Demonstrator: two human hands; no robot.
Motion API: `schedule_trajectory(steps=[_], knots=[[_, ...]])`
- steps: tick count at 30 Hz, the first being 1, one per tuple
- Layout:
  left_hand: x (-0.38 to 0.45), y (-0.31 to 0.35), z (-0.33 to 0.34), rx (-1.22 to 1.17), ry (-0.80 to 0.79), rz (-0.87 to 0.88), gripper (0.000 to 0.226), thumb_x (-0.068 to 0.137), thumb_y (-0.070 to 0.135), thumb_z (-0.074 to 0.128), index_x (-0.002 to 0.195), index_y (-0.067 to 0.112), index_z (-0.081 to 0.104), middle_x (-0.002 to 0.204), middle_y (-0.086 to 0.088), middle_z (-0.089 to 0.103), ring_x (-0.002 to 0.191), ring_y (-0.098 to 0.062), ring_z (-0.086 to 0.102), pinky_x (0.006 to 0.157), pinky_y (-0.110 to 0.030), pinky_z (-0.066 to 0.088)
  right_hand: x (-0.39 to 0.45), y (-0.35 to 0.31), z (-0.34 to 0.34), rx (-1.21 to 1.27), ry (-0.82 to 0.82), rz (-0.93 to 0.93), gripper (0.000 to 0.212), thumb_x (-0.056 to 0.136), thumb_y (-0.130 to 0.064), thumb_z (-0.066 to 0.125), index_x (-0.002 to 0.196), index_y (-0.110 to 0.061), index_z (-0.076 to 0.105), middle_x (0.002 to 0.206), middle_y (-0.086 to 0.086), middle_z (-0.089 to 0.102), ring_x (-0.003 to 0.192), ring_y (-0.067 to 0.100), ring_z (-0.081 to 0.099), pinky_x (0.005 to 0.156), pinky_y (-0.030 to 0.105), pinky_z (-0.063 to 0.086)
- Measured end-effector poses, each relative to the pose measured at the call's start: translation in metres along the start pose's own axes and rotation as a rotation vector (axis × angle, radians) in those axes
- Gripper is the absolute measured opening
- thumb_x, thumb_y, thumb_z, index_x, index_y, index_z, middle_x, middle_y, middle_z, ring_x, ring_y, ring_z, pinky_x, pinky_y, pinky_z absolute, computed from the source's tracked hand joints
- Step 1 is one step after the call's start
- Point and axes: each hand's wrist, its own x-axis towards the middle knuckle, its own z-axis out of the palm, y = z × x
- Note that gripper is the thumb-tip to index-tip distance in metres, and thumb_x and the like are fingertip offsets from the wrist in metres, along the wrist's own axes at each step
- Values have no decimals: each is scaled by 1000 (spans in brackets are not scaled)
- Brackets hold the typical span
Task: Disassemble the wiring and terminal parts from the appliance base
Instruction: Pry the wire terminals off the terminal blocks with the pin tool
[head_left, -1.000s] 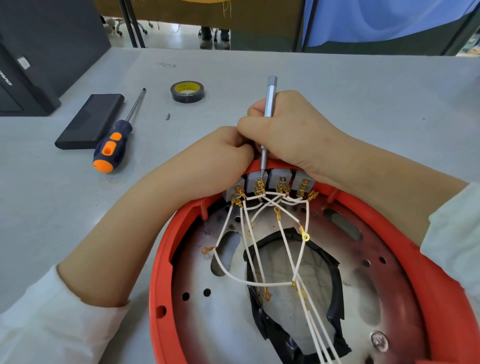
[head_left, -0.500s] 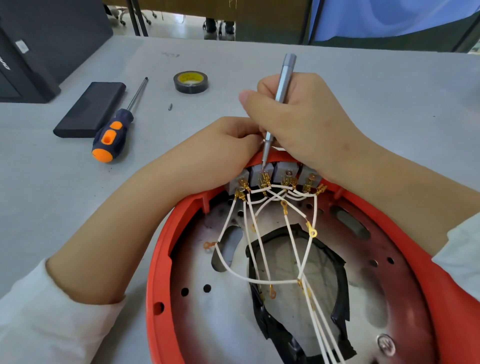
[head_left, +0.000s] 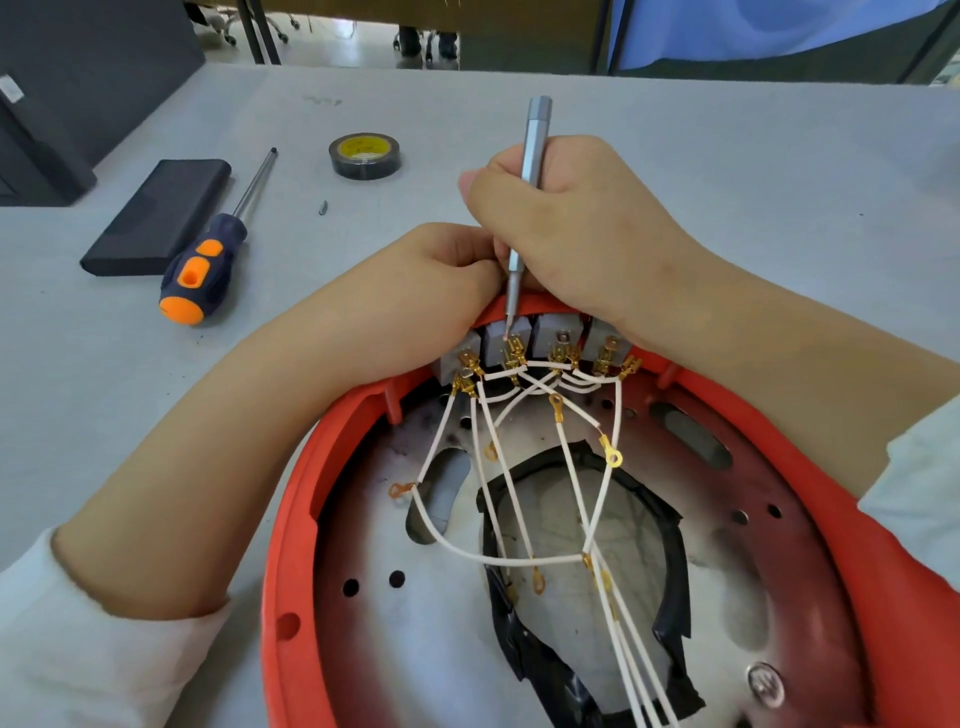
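Observation:
The round red appliance base (head_left: 291, 519) lies open side up on the grey table. A row of grey terminal blocks (head_left: 550, 332) sits at its far rim, with brass connectors and white wires (head_left: 519, 509) fanning down over the metal plate. My right hand (head_left: 582, 228) grips a slim silver precision screwdriver (head_left: 530, 156), its tip on the second grey block from the left. My left hand (head_left: 415, 291) is curled over the red rim just left of the tip; what its fingers hold is hidden.
A blue-and-orange screwdriver (head_left: 202, 265) lies to the left beside a flat black case (head_left: 156, 213). A roll of black tape (head_left: 364, 155) and a small loose screw (head_left: 323, 207) lie farther back. A dark box (head_left: 78, 78) stands at the far left.
The right hand and the silver screwdriver have stood up more vertically over the blocks. The view has shifted a little; the left hand stays at the rim.

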Motion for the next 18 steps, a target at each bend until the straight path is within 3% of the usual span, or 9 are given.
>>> schedule_trajectory(steps=[2, 5, 10, 14, 18], knots=[[-1, 1, 0, 2, 3, 4, 45, 94, 8, 40, 65, 33, 63, 79, -11, 69, 66, -13, 55, 63, -29, 47, 0, 0, 0, -4, 11, -6, 43, 95, -13, 48, 52, -14, 42, 51, -1, 43, 45, 3, 40, 47, 9, 33], [0, 0, -1, 7, 1, 9, 48, 95, 9, 40, 63, 36, 64, 64, 3, 67, 61, -9, 54, 54, -15, 44, -1, 0, 0, -16, 25, -16, 42, 96, -15, 48, 54, -12, 44, 50, -2, 43, 45, 2, 41, 48, 9, 34], [0, 1, 0, 23, -16, 27, 47, 97, 10, 39, 66, 38, 62, 44, 19, 56, 37, 3, 44, 40, -5, 33, -2, -2, 0, -36, 30, -23, 41, 99, -18, 45, 59, -8, 47, 48, -3, 40, 44, 3, 40, 48, 9, 33], [0, 0, -1, 30, -11, 5, 55, 95, 10, 39, 59, 41, 66, 53, 10, 59, 45, -3, 44, 43, -11, 36, -2, -2, 1, -26, 13, -4, 45, 98, -19, 46, 53, -13, 44, 48, -5, 43, 46, 3, 42, 49, 8, 35], [1, 2, -1, 49, -17, -30, 37, 93, 7, 39, 65, 24, 56, 58, -1, 51, 40, -3, 39, 41, -13, 32, 1, -2, 2, -35, -12, 39, 46, 95, -15, 47, 50, -14, 45, 40, -10, 40, 42, 1, 41, 45, 7, 33]])
